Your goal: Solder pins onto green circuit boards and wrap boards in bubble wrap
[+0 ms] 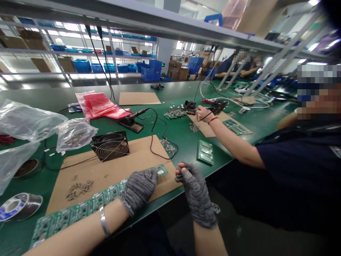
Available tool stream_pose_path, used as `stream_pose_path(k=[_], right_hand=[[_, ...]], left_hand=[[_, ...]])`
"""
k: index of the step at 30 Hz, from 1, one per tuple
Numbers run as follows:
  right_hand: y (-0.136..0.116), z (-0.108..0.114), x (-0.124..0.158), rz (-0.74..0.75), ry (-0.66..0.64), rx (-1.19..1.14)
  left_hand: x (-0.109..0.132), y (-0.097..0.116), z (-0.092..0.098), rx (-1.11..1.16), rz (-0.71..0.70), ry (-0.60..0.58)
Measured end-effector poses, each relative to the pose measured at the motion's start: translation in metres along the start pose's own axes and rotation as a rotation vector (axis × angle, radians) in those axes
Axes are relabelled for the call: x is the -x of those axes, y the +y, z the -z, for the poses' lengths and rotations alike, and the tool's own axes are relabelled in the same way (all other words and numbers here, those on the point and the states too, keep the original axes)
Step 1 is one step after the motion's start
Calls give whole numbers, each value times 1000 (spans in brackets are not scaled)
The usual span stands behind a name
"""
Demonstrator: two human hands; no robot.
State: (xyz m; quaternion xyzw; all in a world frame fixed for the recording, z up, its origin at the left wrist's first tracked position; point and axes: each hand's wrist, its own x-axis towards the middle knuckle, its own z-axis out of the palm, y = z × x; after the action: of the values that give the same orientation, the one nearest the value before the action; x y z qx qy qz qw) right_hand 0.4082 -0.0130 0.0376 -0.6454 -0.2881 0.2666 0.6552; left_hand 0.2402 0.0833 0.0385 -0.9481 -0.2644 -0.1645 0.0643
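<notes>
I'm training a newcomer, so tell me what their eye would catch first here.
Probably the left hand, grey-gloved, on a long row of circuit boards at the front, and the right hand, gloved alike, just past the row's end. Next, perhaps, the bright red plastic wrap towards the back left of the green table, and the black fan standing on cardboard nearer the front.

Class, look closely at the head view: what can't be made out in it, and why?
Head view: whether the right hand holds anything; its curled fingers hide it.
Head view: part of the row of circuit boards; the left hand covers it.
Head view: any wording on the spool; too small and blurred.
Head view: the large plastic bag's full outline; the left edge cuts it off.
</notes>
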Motion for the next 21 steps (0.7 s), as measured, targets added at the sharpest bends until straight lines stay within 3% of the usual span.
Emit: stream_pose_path(k=[5, 10, 15, 18, 21], right_hand=[[23, 12, -9, 132, -40, 312], [29, 7, -21, 365, -310, 572], [19, 2, -32, 503, -531, 753], [15, -3, -36, 523, -576, 820], [15, -7, -37, 568, -604, 885]], left_hand=[[10, 21, -15, -38, 10, -61], [29, 33, -13, -20, 88, -49], [71, -2, 11, -1, 113, 11], [90, -31, 23, 2, 244, -109], [98, -47, 28, 4, 349, -209]])
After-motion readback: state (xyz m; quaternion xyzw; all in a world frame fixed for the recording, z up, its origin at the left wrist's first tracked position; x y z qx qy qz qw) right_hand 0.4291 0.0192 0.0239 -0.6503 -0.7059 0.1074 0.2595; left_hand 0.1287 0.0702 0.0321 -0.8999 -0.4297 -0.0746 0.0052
